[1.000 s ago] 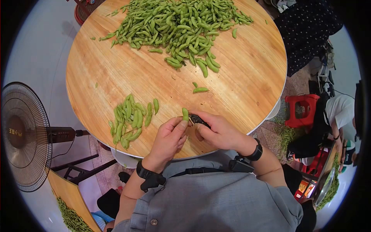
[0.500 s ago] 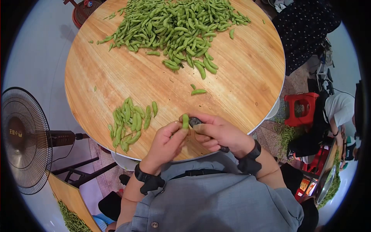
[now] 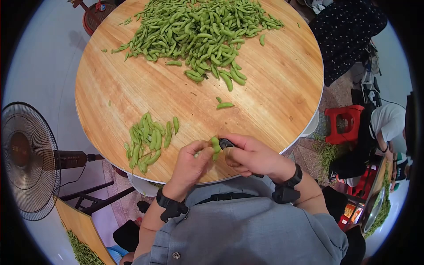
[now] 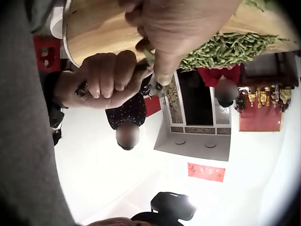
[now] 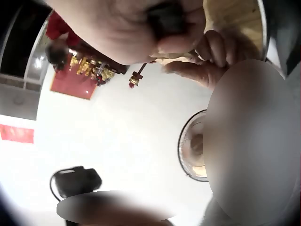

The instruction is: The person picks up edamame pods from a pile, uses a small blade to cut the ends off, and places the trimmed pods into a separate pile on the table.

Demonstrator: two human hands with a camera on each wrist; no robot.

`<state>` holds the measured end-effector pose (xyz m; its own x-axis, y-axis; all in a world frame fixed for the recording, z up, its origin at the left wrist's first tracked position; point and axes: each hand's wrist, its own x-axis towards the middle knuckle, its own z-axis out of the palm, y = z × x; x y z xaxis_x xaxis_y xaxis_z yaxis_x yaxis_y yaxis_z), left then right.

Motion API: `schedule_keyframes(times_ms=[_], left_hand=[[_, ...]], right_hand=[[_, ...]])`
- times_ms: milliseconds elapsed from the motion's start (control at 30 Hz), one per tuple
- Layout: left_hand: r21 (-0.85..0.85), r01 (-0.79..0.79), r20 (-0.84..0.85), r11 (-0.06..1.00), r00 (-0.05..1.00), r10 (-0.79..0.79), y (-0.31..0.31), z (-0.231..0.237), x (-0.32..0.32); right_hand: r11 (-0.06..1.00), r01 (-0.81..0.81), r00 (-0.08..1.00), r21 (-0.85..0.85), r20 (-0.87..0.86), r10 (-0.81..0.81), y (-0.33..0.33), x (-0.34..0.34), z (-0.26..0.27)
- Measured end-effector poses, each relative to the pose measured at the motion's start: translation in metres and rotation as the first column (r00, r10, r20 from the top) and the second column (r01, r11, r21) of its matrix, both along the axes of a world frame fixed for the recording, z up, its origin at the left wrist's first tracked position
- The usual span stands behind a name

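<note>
Near the table's front edge, the left hand (image 3: pixel 191 163) pinches a green pod (image 3: pixel 215 145) between thumb and fingers. Close beside it the right hand (image 3: pixel 256 157) grips a dark tool (image 3: pixel 226 144), whose front end is against or very near the pod; its rear end shows below the fingers. In the left wrist view the right hand's fingers (image 4: pixel 107 77) are curled round the tool. The right wrist view shows a dark handle (image 5: pixel 165 20) in the right palm. A small pile of pods (image 3: pixel 145 140) lies left of the left hand. Two loose green pieces, one a pod (image 3: pixel 225 105), lie beyond the hands.
A large heap of pods (image 3: pixel 194 35) covers the far part of the round wooden table (image 3: pixel 274 88). A fan (image 3: pixel 28 159) stands at the left. At the right are a red stool (image 3: pixel 344 125) and a seated person (image 3: pixel 388 121).
The pod between the hands has tipped and now hangs lower, bent or overlapping another piece. The right hand has turned round the tool, its rear end now showing below the fingers. The piles are unchanged.
</note>
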<state>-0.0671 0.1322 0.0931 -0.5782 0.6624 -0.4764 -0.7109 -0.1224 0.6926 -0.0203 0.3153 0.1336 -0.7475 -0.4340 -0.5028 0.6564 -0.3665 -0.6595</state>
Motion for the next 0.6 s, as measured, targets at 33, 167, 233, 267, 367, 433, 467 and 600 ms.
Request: schedule_keyframes(times_ms=[33, 167, 233, 267, 367, 433, 467, 600], left_hand=[[-0.068, -0.054, -0.228, 0.996, 0.973, 0.037, 0.002, -0.002, 0.000], [-0.268, -0.198, -0.606, 0.943, 0.795, -0.005, 0.012, -0.006, -0.001], [-0.232, -0.235, -0.621, 0.944, 0.783, 0.042, 0.015, -0.008, 0.000], [-0.199, -0.275, -0.628, 0.940, 0.772, 0.093, 0.014, -0.009, 0.001], [-0.233, -0.279, -0.560, 0.932, 0.821, 0.106, 0.013, -0.014, 0.003], [-0.209, -0.278, -0.541, 0.938, 0.832, 0.126, 0.012, -0.018, 0.003], [-0.186, -0.269, -0.524, 0.945, 0.841, 0.136, 0.011, -0.019, 0.003], [-0.155, -0.237, -0.421, 0.959, 0.894, 0.153, 0.007, -0.012, 0.001]], right_hand=[[0.989, -0.006, 0.994, 0.150, -0.105, 0.022, -0.003, 0.003, -0.001], [0.907, 0.069, 0.922, 0.416, -0.374, 0.101, -0.012, 0.003, -0.006], [0.932, 0.055, 0.946, 0.357, -0.317, 0.066, -0.014, -0.001, -0.007], [0.932, 0.050, 0.946, 0.359, -0.317, 0.072, -0.016, -0.003, -0.013], [0.866, 0.191, 0.803, 0.462, -0.581, 0.133, -0.020, -0.005, -0.029], [0.851, 0.172, 0.829, 0.497, -0.540, 0.148, -0.020, -0.008, -0.028], [0.851, 0.160, 0.829, 0.500, -0.537, 0.159, -0.020, -0.009, -0.026], [0.833, 0.137, 0.879, 0.536, -0.454, 0.148, -0.022, -0.014, -0.024]])
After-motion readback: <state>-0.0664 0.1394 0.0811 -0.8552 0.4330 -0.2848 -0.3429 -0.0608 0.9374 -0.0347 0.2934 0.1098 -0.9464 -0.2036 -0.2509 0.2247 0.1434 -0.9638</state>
